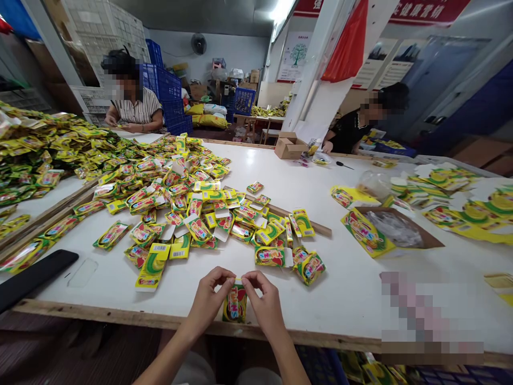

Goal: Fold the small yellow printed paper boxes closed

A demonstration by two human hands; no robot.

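Left hand: thumb and forefinger pinched shut on the top edge of a small box. Right hand: same pinch, opposite corner. Other fingers curled on both; tips nearly meet over the box.

Box is upright at the near table edge, between the hands, printed face toward the camera. Thin glossy card, flat rectangular. Yellow top, green and red below, "TWINS" lettering running sideways down the face. Whether its base touches the table, can't tell.

Table: smooth white top, rough wood edging. Just beyond the hands, a loose heap of similar cartons, some with pale flaps sticking out. Wood strip by the heap, bare grain. Right: larger open carton, crumpled clear plastic inside. Far left: mound of shiny, crinkled packets. Near left: smooth black slab, rounded corners.
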